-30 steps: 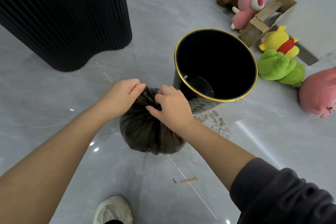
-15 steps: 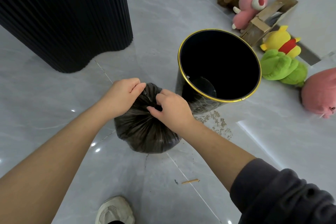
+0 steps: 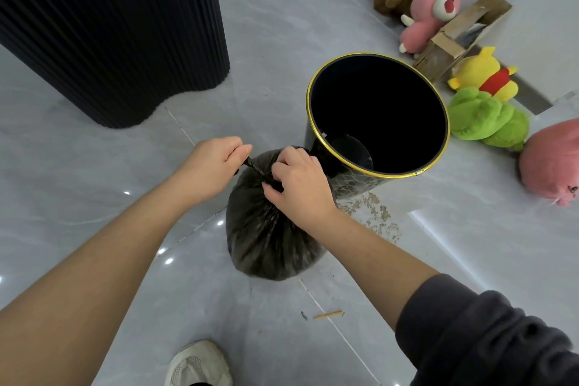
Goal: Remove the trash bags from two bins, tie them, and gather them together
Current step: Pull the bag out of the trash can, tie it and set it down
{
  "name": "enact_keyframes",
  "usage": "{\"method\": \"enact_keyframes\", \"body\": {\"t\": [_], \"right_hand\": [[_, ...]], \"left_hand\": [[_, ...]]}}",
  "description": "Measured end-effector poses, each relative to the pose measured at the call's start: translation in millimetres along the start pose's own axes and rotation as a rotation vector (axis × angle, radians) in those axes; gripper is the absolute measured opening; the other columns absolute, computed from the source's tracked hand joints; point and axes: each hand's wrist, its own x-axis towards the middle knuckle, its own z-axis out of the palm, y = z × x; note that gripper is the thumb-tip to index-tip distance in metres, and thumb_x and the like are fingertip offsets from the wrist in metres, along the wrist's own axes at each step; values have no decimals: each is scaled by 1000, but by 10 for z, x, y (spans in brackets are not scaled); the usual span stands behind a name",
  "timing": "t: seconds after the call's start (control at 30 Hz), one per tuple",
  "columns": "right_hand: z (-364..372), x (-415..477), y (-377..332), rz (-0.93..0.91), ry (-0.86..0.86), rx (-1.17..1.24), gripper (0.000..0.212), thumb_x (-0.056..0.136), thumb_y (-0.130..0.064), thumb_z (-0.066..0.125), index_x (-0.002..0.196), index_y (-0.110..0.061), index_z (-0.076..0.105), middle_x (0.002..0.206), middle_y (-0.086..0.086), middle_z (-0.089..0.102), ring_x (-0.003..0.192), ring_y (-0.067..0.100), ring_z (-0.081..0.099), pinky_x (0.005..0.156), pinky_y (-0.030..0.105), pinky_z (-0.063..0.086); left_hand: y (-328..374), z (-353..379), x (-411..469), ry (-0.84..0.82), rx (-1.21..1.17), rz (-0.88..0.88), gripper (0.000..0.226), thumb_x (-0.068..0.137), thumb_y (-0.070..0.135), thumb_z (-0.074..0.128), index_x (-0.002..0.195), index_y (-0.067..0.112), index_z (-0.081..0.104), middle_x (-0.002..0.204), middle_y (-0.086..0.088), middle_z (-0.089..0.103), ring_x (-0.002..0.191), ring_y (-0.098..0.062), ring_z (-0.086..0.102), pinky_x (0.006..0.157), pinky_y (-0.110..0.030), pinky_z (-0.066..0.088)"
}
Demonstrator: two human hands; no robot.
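Observation:
A full black trash bag [image 3: 266, 238] hangs above the grey floor, its neck twisted into a thin cord. My left hand [image 3: 210, 166] grips the free end of that cord and holds it taut to the left. My right hand [image 3: 297, 185] pinches the neck where it meets the bag's body. Just right of the bag stands a black bin [image 3: 377, 116] with a gold rim, with no bag in it. Only this one bin is in view.
A tall black ribbed column [image 3: 119, 28] stands at the back left. Several plush toys [image 3: 488, 116] and a cardboard box [image 3: 460, 34] line the wall at the right. Debris flakes [image 3: 376, 213] lie by the bin, a small stick [image 3: 327, 315] and my shoe [image 3: 199, 365] nearer me.
My left hand has pulled the bag's neck out leftwards into a taut twisted cord, where before both hands were bunched on the bag's top.

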Motion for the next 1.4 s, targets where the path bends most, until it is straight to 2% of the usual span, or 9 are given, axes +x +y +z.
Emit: {"method": "enact_keyframes", "body": {"t": [0.23,0.33,0.47,0.6,0.8,0.97,1.1,1.27,1.4], "right_hand": [[-104,0,-62,91,-103,0,38,87,-51,54,111,-23,47,65,-5,56,60,21,58,55,31,44],[-78,-1,-80,70,-95,-51,31,88,-50,54,93,-19,60,63,-5,54,63,23,60,55,29,40],[19,11,-62,19,-11,20,31,79,-39,69,67,-13,56,74,2,53,72,24,53,65,31,34],[-14,-5,-101,46,-108,139,34,84,-40,63,73,-16,42,69,-2,47,62,21,45,65,35,42],[-55,16,-118,65,-175,130,34,87,-51,56,107,-23,54,68,-8,54,69,17,59,58,30,42],[-15,17,-104,11,-150,96,34,85,-47,59,69,-20,47,61,-6,48,62,18,50,61,32,41],[15,20,-86,-44,-99,136,37,80,-36,68,63,-19,40,78,-1,50,76,18,47,68,30,33],[-40,-1,-118,6,-144,171,29,84,-38,64,78,-18,45,67,-7,47,61,14,44,59,26,27],[-62,-10,-160,-8,-151,132,28,88,-45,57,106,-23,55,74,-9,56,66,13,55,56,28,38]], "left_hand": [[0,-28,11,18,67,24,42,97,31,43,64,4,41,61,-16,49,58,-23,43,61,-42,42],[-25,-32,6,15,77,27,41,97,30,44,63,7,39,57,-11,45,56,-22,41,58,-38,38],[-31,-42,-1,8,74,24,41,97,30,44,63,9,38,57,-8,42,56,-20,39,58,-36,36],[-43,-58,-12,-2,90,21,40,97,30,44,64,7,40,58,-9,43,55,-20,38,58,-36,34],[-62,-43,-25,-8,96,20,41,97,30,44,63,9,39,55,-7,42,53,-19,37,56,-36,34],[-83,-50,-21,1,112,29,42,97,29,44,60,11,35,53,-3,39,53,-18,36,54,-34,30],[-103,-56,-46,-2,85,27,41,97,30,45,62,9,37,53,-3,39,54,-20,38,57,-37,37],[-101,-51,-63,-8,91,21,41,97,30,44,62,10,38,55,-5,40,55,-20,38,58,-37,36],[-104,-46,-81,1,92,10,41,97,29,44,64,6,40,56,-7,41,55,-21,37,57,-35,34]]}}
